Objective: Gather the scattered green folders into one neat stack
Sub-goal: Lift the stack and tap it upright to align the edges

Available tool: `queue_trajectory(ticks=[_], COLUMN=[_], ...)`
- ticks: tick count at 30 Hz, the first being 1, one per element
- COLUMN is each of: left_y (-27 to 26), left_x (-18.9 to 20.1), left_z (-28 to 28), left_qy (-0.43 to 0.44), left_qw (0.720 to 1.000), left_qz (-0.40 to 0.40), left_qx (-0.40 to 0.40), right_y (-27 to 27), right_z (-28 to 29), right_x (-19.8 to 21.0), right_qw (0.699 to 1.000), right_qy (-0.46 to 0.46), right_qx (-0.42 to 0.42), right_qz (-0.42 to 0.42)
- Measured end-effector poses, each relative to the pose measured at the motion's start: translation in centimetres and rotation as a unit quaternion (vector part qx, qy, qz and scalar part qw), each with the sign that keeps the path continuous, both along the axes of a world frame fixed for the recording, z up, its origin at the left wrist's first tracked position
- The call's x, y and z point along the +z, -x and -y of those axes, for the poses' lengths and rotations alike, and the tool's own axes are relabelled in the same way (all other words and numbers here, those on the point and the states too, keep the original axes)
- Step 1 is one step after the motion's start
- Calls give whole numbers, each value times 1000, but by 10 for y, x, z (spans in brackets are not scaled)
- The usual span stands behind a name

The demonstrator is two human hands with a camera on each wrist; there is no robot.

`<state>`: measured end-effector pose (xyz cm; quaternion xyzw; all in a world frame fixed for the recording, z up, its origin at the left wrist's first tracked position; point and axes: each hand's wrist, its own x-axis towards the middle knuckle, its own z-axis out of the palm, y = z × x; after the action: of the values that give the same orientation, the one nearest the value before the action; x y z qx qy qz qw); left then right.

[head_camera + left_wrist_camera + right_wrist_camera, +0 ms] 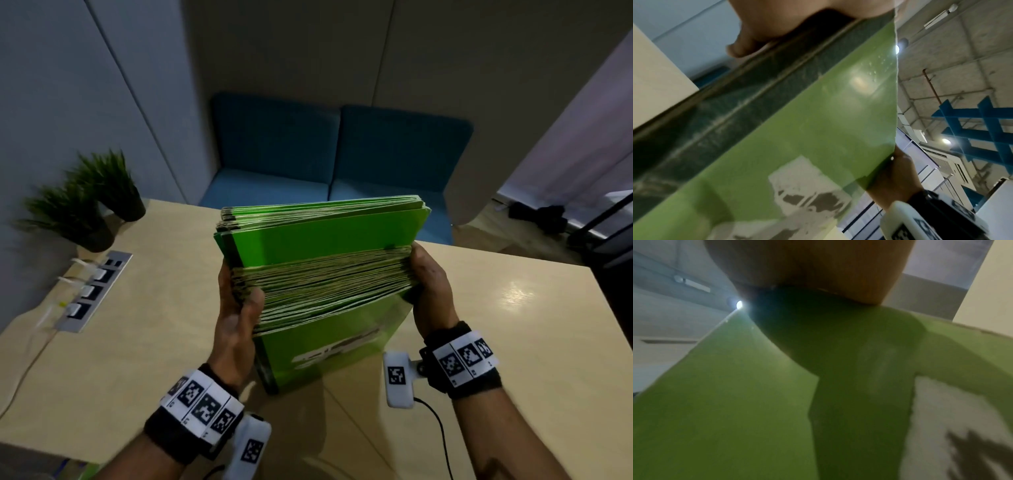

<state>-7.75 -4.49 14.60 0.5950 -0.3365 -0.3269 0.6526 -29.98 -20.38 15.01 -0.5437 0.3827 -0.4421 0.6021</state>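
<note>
1. Left hand (236, 308): fingers curled round the left edge of the stack of green folders (318, 274).
2. Right hand (430, 284): grips the stack's right edge.
3. Stack: held on edge, tilted, its lower corner at the worktop (496, 325).
4. Two potted plants (85, 202) and a socket strip (92, 291): far left.

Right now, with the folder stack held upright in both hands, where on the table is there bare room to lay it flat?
Bare tabletop lies right of the right hand, out to the table's right edge, and more lies left of the left hand, short of the power strip. The far left corner is crowded by two potted plants.
</note>
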Motion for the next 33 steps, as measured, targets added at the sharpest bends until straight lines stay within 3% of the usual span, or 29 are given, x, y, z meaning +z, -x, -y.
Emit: queue_trajectory(ticks=[5,9,15,22,26,31,33], left_y=[1,3,2,0,-2,-3,-3], left_x=[11,10,13,9,12,10,11], left_z=[7,8,10,11,10,9,11], left_qy=[48,50,68,86,51,22,24], left_qw=[997,998,996,996,998,999,998], left_qz=[-55,23,33,7,23,5,-45], left_qx=[2,20,44,30,18,27,22], right_y=[2,-10,-17,-30,-31,-22,-17], right_z=[7,11,11,20,22,25,26], right_x=[16,36,52,74,64,60,48], right_qw=[999,996,995,985,986,999,998], right_qy=[-43,-50,-80,-48,-10,-41,-30], right_qx=[28,4,20,-51,-87,23,58], right_qz=[-19,-73,-54,-155,-139,-14,-23])
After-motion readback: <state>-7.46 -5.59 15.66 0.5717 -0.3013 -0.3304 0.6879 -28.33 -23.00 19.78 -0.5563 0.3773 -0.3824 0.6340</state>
